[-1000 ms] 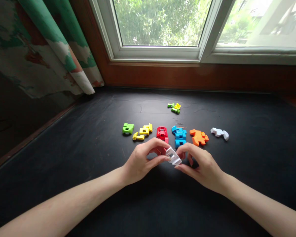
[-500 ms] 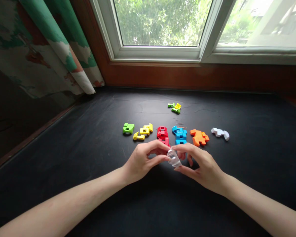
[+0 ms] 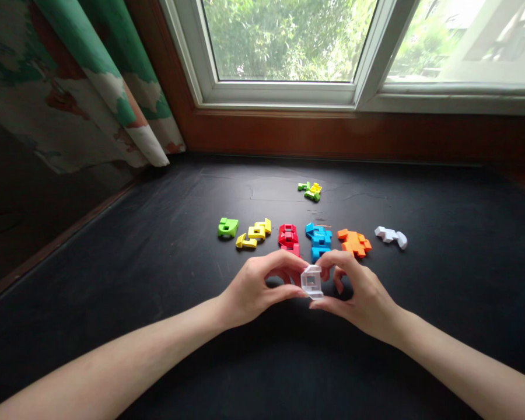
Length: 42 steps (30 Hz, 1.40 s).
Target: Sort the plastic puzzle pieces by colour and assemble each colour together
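Both my hands hold a transparent plastic puzzle piece [image 3: 311,282] up from the surface, with a square opening showing through it. My left hand [image 3: 258,286] pinches its left side between thumb and fingers. My right hand [image 3: 354,291] grips its right side. Just beyond my fingers lies a row of chunky interlocking plastic pieces: green [image 3: 228,227], yellow [image 3: 254,234], red [image 3: 289,239], blue [image 3: 319,241], orange [image 3: 353,242] and white [image 3: 391,236]. The lower part of the red piece and of the blue piece nearly meets my fingers.
A small green-and-yellow cluster of pieces [image 3: 310,191] lies farther back on the black tabletop [image 3: 126,303]. Behind it run a wooden window sill [image 3: 354,137] and a white-framed window [image 3: 284,52]. A patterned curtain [image 3: 91,76] hangs at the left.
The transparent piece has turned from a diagonal tilt to a more upright, squarer pose between my hands. My right fingers have shifted up around it. The row of pieces has not moved.
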Each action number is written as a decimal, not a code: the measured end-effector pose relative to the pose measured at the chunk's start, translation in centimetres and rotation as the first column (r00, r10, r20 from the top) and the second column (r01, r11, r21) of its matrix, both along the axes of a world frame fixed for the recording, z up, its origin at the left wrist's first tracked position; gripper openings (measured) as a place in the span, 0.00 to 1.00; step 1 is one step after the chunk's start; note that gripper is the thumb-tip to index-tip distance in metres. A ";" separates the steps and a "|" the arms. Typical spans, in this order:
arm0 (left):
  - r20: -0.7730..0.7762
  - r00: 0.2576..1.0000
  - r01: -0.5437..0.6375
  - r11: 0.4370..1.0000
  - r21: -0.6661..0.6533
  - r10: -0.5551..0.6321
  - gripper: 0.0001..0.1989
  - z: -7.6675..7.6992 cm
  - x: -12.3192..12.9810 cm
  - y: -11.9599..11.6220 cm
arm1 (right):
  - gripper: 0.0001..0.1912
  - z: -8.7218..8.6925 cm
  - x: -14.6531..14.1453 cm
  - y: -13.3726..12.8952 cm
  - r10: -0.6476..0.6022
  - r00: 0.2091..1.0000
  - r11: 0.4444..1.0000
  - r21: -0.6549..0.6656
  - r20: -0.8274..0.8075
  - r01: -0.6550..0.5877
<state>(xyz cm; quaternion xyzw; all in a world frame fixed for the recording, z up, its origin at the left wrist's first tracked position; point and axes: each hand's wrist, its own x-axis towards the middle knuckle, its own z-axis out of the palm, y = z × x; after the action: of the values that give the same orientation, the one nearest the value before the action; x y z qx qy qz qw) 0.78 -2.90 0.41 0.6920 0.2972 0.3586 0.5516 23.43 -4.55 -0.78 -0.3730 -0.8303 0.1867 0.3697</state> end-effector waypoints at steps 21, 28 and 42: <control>0.104 0.994 0.005 0.989 -0.151 0.011 0.11 -0.1 0.2 -0.1 | 0.18 0.7 -0.1 0.2 0.056 0.997 0.990 0.128 0.050 -0.062; 0.092 0.996 -0.009 0.991 -0.136 0.022 0.12 0.0 0.2 0.0 | 0.21 0.8 0.0 0.2 0.081 0.994 0.988 0.125 0.070 -0.090; 0.073 0.997 -0.004 0.993 -0.120 0.013 0.14 0.0 0.2 0.1 | 0.16 0.6 -0.1 0.2 0.080 0.995 0.991 0.105 0.065 -0.086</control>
<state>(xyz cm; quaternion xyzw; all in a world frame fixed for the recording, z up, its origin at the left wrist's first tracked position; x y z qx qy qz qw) 1.00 -2.76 0.45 0.6426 0.3006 0.3679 0.6011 23.37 -4.35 -0.17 -0.3230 -0.8648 0.1455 0.3559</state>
